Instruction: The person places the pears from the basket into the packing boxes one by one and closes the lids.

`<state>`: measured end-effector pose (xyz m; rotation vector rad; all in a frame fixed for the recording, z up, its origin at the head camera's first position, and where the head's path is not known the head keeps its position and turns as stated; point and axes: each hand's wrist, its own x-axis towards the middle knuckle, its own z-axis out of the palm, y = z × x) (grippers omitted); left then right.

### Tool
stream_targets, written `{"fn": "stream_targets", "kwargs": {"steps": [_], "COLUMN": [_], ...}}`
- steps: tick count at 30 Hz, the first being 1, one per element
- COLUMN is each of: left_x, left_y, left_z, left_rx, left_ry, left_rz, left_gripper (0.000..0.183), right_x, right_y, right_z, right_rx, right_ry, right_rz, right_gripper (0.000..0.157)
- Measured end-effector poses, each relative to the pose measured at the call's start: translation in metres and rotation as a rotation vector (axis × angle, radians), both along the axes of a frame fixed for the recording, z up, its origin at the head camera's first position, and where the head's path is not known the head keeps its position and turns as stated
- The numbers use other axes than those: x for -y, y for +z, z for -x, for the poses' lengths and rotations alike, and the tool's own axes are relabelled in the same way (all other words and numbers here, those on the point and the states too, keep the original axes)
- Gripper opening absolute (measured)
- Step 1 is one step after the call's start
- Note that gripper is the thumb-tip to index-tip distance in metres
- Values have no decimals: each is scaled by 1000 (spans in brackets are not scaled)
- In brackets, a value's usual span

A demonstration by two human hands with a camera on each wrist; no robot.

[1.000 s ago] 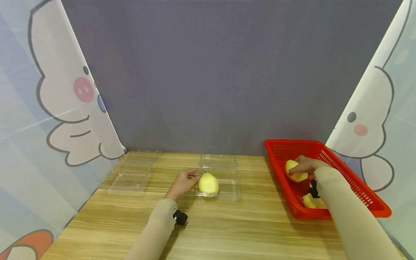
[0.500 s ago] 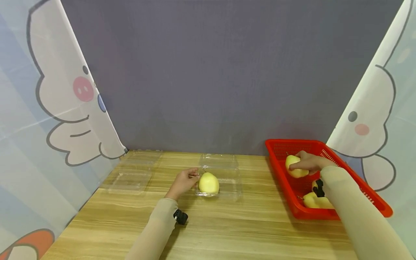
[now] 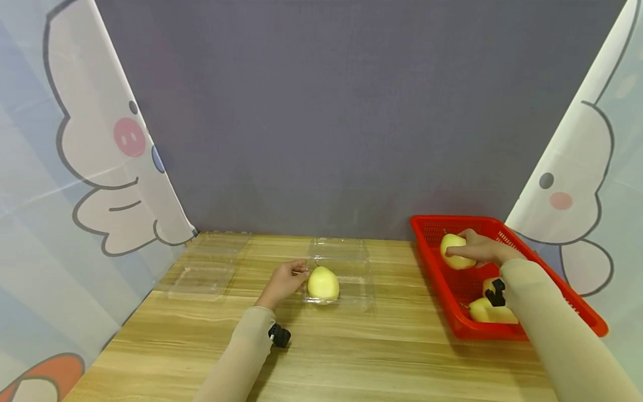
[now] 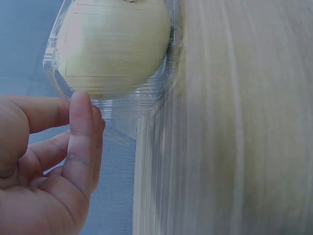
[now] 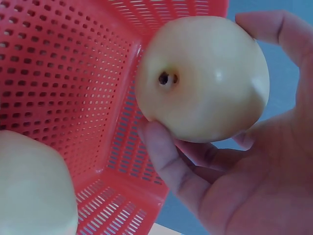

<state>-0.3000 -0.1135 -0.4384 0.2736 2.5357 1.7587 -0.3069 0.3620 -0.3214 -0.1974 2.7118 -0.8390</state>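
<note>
Four pears can be counted: one is gripped by the right hand [image 3: 477, 248] over the far end of the single red basket [image 3: 442, 293], held pear [image 3: 456, 251] wrapped by thumb and fingers; two, the near pear [image 3: 489, 310] and the half-hidden pear [image 3: 489, 286], are left lower in the basket; and the boxed pear [image 3: 324, 283] is sat in the left half of the middle container [image 3: 354, 283]. That container's left edge is pinched by the left hand [image 3: 283, 283]. Two clear containers are seen in total, the left container [image 3: 201, 279] being set well apart on the wooden table [image 3: 351, 357]. The half-hidden one is partly blocked by the black wrist device [image 3: 496, 293], and the basket's left wall is stood between held pear and containers. Compared with a second ago, the held pear has been lifted a bit; the left hand is basically unmoved.
</note>
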Motion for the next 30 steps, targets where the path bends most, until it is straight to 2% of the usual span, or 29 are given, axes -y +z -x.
{"fn": "stream_targets", "kwargs": {"steps": [22, 30], "left_x": [1, -1], "left_y": [-1, 1], "left_z": [-1, -1], "left_rx": [1, -4], "left_ry": [6, 13], "left_rz": [-8, -7], "left_gripper": [46, 44], "right_x": [31, 44], "right_y": [17, 20], "right_z": [-12, -11], "right_rx": [-127, -179], "right_ry": [19, 29], "right_rz": [-51, -59], "right_gripper": [79, 73]}}
